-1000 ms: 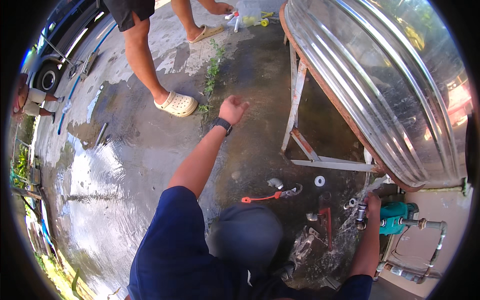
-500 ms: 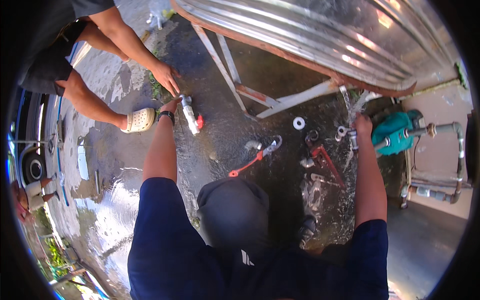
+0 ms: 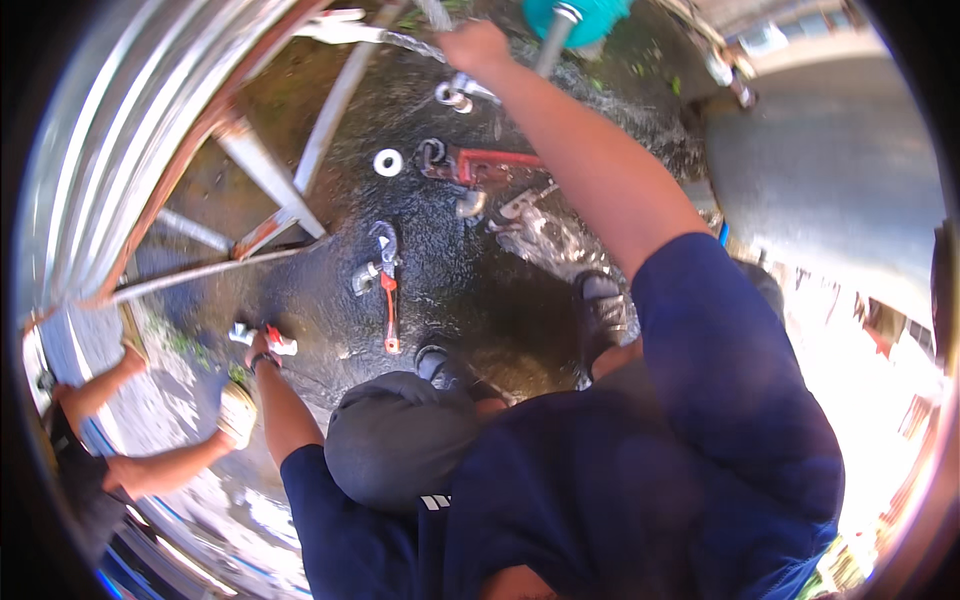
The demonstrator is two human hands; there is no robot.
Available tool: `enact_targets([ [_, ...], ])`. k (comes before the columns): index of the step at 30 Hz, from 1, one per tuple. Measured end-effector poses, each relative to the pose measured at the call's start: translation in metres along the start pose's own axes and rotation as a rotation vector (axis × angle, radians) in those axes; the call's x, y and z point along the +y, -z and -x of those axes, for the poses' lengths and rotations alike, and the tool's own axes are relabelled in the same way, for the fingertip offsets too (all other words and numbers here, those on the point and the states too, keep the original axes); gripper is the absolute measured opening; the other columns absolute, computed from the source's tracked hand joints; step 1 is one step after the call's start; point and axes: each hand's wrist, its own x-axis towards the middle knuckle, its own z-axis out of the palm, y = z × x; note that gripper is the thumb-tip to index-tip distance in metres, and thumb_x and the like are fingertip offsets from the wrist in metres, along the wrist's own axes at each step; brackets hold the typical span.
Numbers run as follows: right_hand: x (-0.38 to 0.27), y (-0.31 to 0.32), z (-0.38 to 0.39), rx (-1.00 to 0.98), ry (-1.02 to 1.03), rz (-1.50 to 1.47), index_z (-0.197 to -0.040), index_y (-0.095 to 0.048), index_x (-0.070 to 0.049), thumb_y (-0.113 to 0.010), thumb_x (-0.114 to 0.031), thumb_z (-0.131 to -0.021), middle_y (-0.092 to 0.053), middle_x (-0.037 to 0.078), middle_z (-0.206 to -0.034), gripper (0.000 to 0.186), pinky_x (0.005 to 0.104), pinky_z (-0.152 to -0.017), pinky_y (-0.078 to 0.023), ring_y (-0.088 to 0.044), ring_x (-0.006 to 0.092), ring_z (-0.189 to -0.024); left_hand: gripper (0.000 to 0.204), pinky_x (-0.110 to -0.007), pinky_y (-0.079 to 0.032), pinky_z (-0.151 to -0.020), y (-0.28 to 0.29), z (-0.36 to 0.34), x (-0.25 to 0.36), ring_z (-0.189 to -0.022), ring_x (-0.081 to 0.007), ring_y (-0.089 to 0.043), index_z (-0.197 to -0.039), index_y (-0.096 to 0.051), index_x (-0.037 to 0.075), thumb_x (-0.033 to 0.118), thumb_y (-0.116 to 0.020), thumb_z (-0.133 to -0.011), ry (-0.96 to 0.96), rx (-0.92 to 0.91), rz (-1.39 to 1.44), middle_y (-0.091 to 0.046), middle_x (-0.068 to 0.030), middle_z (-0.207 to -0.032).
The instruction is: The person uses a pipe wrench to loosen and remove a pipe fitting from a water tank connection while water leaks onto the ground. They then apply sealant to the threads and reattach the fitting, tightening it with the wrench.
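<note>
At the lower left, my left hand (image 3: 262, 349) is closed around a white plastic pipe (image 3: 242, 333) with a red valve handle (image 3: 281, 342), close to the wet ground. My right hand (image 3: 474, 46) reaches to the top, where its fist wraps a grey pipe (image 3: 434, 14) beside the teal pump (image 3: 590, 20); its fingertips are hidden. Water streams toward that hand from a white pipe (image 3: 340, 30). Below it lie a metal fitting (image 3: 455, 98), a red pipe wrench (image 3: 495, 160), a white tape roll (image 3: 388, 162) and a wrench with a red handle (image 3: 391, 300).
A ribbed metal tank (image 3: 90, 140) on a rusty angled frame (image 3: 265, 170) fills the upper left. Elbow fittings (image 3: 364, 279) and a clear plastic bag (image 3: 540, 238) lie on wet ground. A co-worker's leg (image 3: 170, 470) and pale clog (image 3: 237, 415) are at left.
My view has swung right. My left hand has shifted along the white pipe toward its red handle. The co-worker's hand no longer reaches to that pipe; my right hand stays at the grey pipe.
</note>
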Motion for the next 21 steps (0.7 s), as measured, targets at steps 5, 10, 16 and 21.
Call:
enact_targets([
  [5, 0.001, -0.021, -0.001, 0.335, -0.001, -0.238, -0.087, -0.070, 0.008, -0.060, -0.034, -0.087, -0.068, 0.032, -0.088, 0.043, 0.0519, -0.085, -0.054, -0.068, 0.0455, -0.090, 0.018, -0.031, -0.042, -0.041, 0.013, 0.039, -0.004, -0.049, -0.0152, -0.054, -0.086, -0.062, 0.016, 0.033, -0.063, -0.089, -0.002, -0.151, 0.312, -0.059, -0.0006, -0.065],
  [10, 0.001, -0.007, 0.002, 0.027, 0.029, -0.177, -0.097, -0.075, 0.002, -0.061, -0.038, -0.082, -0.072, 0.024, -0.103, 0.044, 0.0396, -0.092, -0.053, -0.070, 0.0355, -0.102, 0.019, -0.034, -0.047, -0.050, 0.028, 0.163, -0.002, -0.058, -0.0183, -0.057, -0.079, -0.062, 0.009, 0.026, -0.066, -0.086, -0.275, -0.286, 0.114, -0.056, -0.0035, -0.068],
  [16, -0.001, -0.003, 0.000, -0.194, -0.220, -0.476, -0.100, -0.073, 0.004, -0.066, -0.033, -0.081, -0.072, 0.024, -0.100, 0.042, 0.0393, -0.074, -0.056, -0.072, 0.0341, -0.085, 0.023, -0.033, -0.047, -0.056, 0.039, 0.323, 0.068, -0.064, -0.0179, -0.062, -0.088, -0.066, 0.002, 0.024, -0.070, -0.082, -0.546, -0.710, -0.294, -0.062, -0.0063, -0.074],
  [21, -0.001, 0.002, -0.009, -0.258, -0.008, -0.156, -0.102, -0.074, -0.001, -0.061, -0.028, -0.086, -0.073, 0.021, -0.100, 0.033, 0.0394, -0.074, -0.056, -0.073, 0.0301, -0.085, 0.034, -0.041, -0.048, -0.061, -0.005, 0.422, 0.145, -0.065, -0.0271, -0.063, -0.083, -0.067, 0.000, 0.033, -0.070, -0.079, -1.090, -0.631, -0.923, -0.063, -0.0150, -0.074],
])
